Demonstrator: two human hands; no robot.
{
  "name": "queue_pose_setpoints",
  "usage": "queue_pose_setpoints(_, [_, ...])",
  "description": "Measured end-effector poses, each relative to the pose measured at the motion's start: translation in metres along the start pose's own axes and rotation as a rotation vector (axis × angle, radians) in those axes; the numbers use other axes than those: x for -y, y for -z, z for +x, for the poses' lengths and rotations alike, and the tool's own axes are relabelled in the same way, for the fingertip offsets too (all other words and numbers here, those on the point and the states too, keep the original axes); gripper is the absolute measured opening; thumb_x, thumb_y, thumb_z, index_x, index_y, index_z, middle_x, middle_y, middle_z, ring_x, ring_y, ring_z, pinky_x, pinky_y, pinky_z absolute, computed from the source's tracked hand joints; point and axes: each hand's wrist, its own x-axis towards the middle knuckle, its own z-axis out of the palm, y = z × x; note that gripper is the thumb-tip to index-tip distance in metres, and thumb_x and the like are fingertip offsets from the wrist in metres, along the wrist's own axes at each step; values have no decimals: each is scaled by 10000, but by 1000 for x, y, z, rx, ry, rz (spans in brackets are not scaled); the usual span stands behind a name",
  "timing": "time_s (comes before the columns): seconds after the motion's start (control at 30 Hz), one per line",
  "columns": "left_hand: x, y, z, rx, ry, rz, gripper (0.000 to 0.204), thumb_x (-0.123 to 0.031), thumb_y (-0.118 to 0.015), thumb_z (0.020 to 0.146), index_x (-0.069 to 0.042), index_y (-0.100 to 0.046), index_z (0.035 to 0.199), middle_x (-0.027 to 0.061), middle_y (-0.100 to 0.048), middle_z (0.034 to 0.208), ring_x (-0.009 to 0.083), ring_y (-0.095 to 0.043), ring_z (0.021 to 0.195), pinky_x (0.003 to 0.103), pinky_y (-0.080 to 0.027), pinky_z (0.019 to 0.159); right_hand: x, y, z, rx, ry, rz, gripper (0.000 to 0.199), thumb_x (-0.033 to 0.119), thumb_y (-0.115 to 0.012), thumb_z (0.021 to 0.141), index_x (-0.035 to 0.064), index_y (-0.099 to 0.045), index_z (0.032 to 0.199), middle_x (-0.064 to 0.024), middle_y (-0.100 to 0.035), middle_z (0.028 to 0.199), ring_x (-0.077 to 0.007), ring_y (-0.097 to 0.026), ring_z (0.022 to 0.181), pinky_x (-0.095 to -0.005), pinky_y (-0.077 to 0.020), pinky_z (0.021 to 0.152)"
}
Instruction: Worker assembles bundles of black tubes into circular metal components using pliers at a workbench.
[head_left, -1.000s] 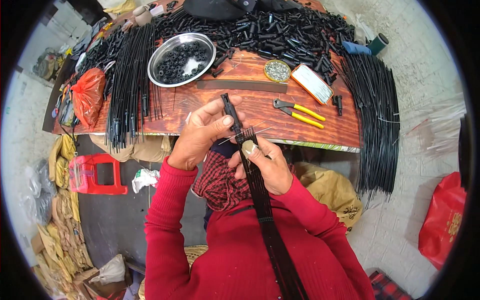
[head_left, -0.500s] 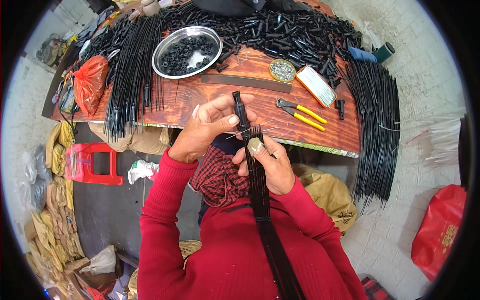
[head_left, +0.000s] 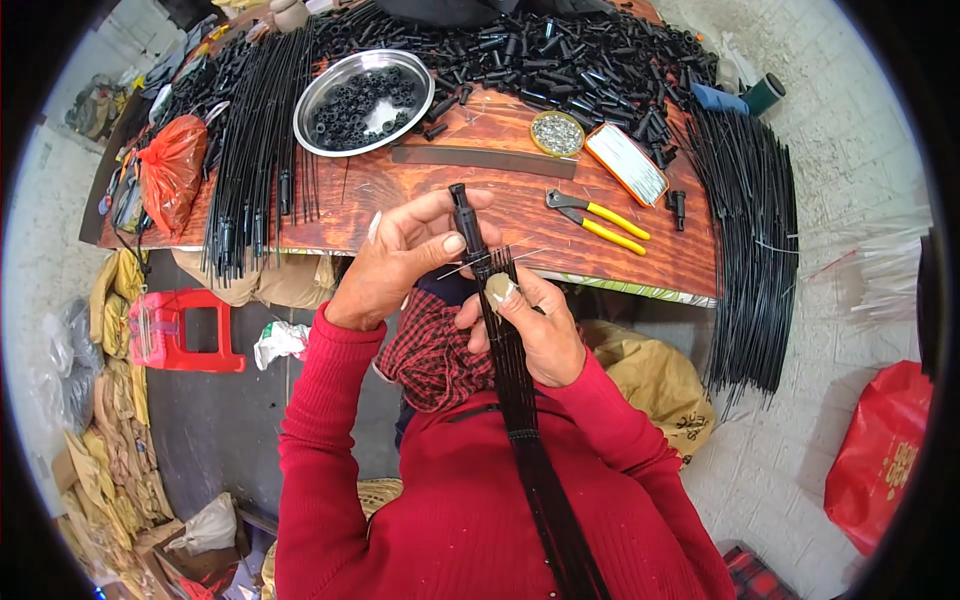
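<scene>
A black tubular plastic runner (head_left: 464,215) stands tilted in front of my chest. My left hand (head_left: 385,265) grips it from the left, thumb against fingers. Thin black ribs (head_left: 518,390) fan out below the runner and run down over my red sweater, like part of an umbrella frame. My right hand (head_left: 545,340) pinches these ribs just under the runner; its thumb wears a tan pad (head_left: 500,290) with white tape. Fine silvery wire (head_left: 525,254) sticks out sideways where ribs and runner meet. Some fingertips are hidden behind the ribs.
On the wooden table (head_left: 400,210) are a steel bowl (head_left: 427,105) of small black rings, yellow-handled pincers (head_left: 605,225), a metal bar (head_left: 480,160), a tin of small metal pieces (head_left: 557,134), an orange-rimmed box (head_left: 627,165), heaped black tubes (head_left: 600,60) and rod bundles (head_left: 745,250).
Both hands and the runner have shifted slightly left in the picture, as has most of the tabletop. The grip of each hand looks the same.
</scene>
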Motion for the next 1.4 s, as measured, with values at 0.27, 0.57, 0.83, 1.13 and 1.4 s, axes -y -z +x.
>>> queue_pose_setpoints(0.27, [3,-7,-3,-109,-58,-19,447,-18,-645,925,17,-524,1353,154,-687,1150,224,-672,1080,334,-551,913,-1,-1,0,0,12,8,401,298,-500,1046,-17,-529,1291,-125,-682,891,-145,-653,668,-241,-538,624])
queue_pose_setpoints(0.57, [-9,-20,-20,-149,-11,-205,506,-43,-679,917,18,-489,1382,209,-640,1253,260,-636,1153,386,-513,981,-1,-1,-2,15,8,24,412,307,-517,1038,-22,-539,1284,-124,-677,884,-143,-643,649,-241,-530,610])
queue_pose_setpoints(0.83, [-14,-23,-34,-76,-73,14,704,4,-696,878,26,-339,1485,225,-532,1397,295,-559,1264,389,-460,1042,0,-7,-1,34,49,11,380,317,-513,1040,-15,-559,1219,-110,-668,866,-140,-643,650,-242,-532,604])
queue_pose_setpoints(1.13, [-5,-23,-27,-166,-73,10,693,49,-695,853,15,-382,1471,250,-581,1335,287,-597,1227,369,-500,1008,0,-4,0,39,44,-13,371,328,-512,1038,-5,-544,1198,-127,-676,892,-142,-646,657,-245,-535,615])
queue_pose_setpoints(1.4, [-2,-24,-24,-192,-53,-51,693,76,-687,838,12,-400,1465,231,-631,1270,252,-646,1150,341,-531,961,3,-5,-1,53,46,15,384,337,-520,1033,-10,-542,1197,-137,-681,893,-147,-651,658,-248,-539,616])
